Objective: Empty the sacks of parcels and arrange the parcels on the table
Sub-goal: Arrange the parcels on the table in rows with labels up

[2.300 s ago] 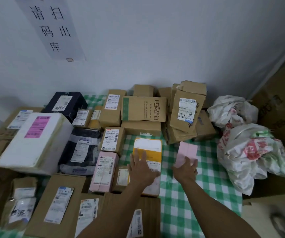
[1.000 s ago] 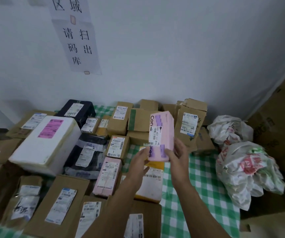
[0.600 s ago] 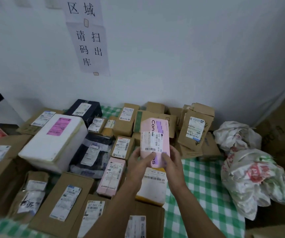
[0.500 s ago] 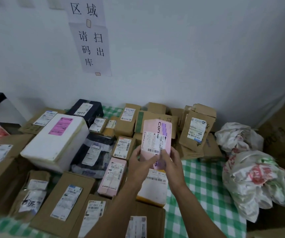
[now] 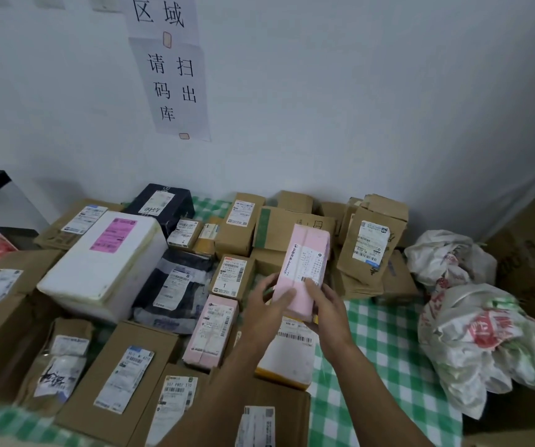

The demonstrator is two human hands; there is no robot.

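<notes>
- Both hands grasp one pink parcel [image 5: 304, 269] above the table [image 5: 385, 337]: the left hand [image 5: 267, 309] wraps its lower left edge, the right hand [image 5: 327, 309] its lower right corner.
- The parcel tilts upward, its top end lying before the brown boxes [image 5: 291, 227] at the wall.
- A yellow-edged parcel [image 5: 287, 356] lies directly under the hands.
- Boxes crowd the table's left and rear.
- Bare green-checked cloth shows right of the hands, bounded by white sacks [image 5: 482, 333] at the right edge.
</notes>
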